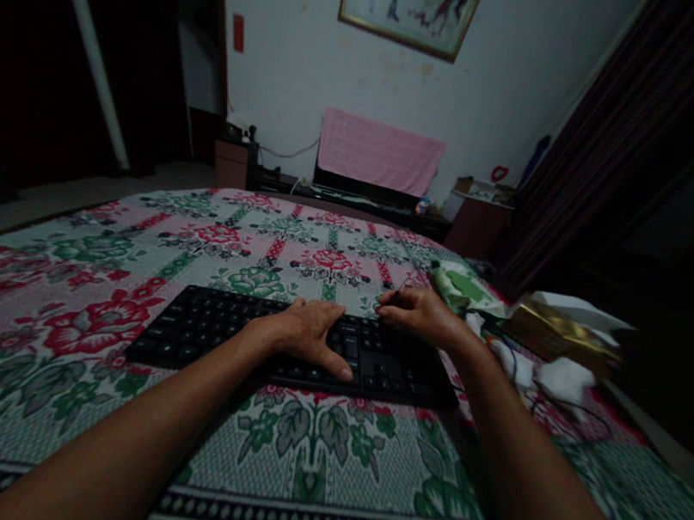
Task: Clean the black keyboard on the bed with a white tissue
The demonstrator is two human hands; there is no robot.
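A black keyboard (193,328) lies flat on the flowered cloth, its long side facing me. My left hand (308,337) rests on the middle of the keys, fingers stretched out and thumb spread toward the near edge. Over the far edge, right of centre, my right hand (420,314) is closed in a pinch. Something small and dark shows at its fingertips, too dim to name. The hand and forearm cover part of the keyboard's right end.
The patterned cloth (307,437) spreads around the keyboard. To the right lie a green and white packet (464,288), a gold box (561,334), crumpled white items (565,380) and a thin cable. Beyond stands a screen draped with a pink towel (379,154).
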